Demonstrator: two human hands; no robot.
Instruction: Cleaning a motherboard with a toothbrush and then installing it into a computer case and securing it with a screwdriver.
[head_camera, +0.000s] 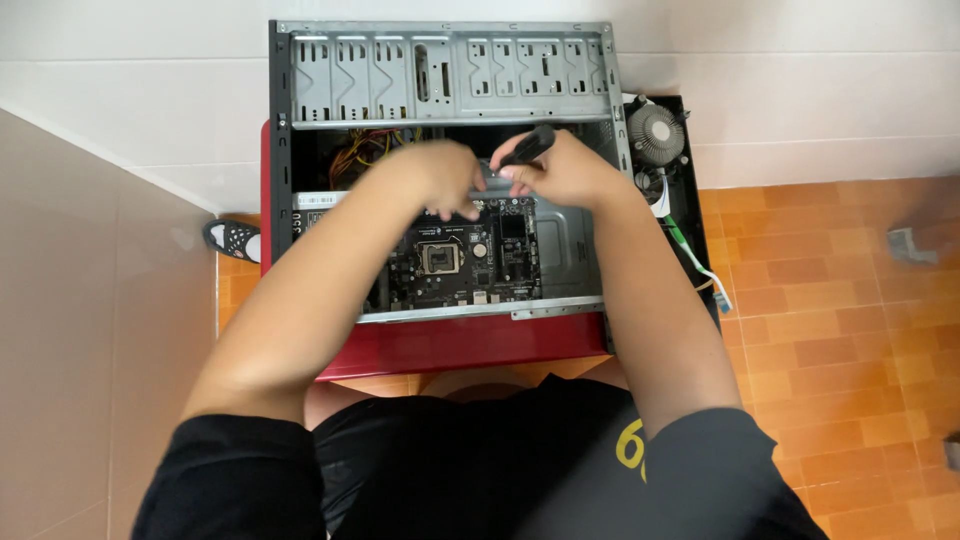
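Note:
An open desktop computer case (450, 70) lies on its side on a red stool (450, 345). Inside it sits a dark motherboard (455, 260) with an empty processor socket. My right hand (560, 170) is closed around a black-handled screwdriver (530, 145), its tip pointing down at the upper edge of the board. My left hand (435, 175) reaches in beside it, fingers resting at the same spot on the board; whether it pinches something small is hidden. Yellow and red cables (365, 150) show behind my left hand.
A round cooler fan (655, 130) lies on a black side panel (685, 190) to the right of the case, with a white cable (690, 255) trailing down. A black-and-white sandal (232, 240) sits at the left. Orange floor tiles (830, 300) spread to the right; white wall behind.

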